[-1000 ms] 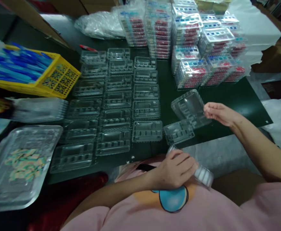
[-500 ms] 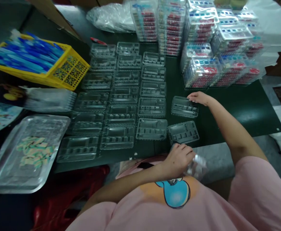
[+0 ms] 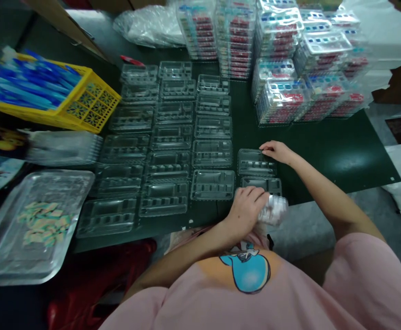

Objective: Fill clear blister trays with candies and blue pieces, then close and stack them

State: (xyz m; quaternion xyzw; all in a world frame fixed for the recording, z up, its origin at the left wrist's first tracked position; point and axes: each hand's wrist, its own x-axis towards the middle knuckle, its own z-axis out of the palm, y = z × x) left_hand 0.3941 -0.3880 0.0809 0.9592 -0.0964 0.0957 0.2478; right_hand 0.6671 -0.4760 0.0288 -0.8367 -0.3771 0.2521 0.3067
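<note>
The left hand (image 3: 247, 208) grips stacked trays (image 3: 274, 210); the right hand (image 3: 277, 152) touches a single tray (image 3: 255, 160) at the stack's eleven o'clock, pinch unclear. A loosened left grip could spill the stack.

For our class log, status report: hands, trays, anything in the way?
Left hand holding clear trays. Right hand touching a tray. Left hand partly hiding nearer tray.

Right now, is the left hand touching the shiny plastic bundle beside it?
Touching: in the head view, the left hand has its fingers curled over the plastic bundle.
</note>
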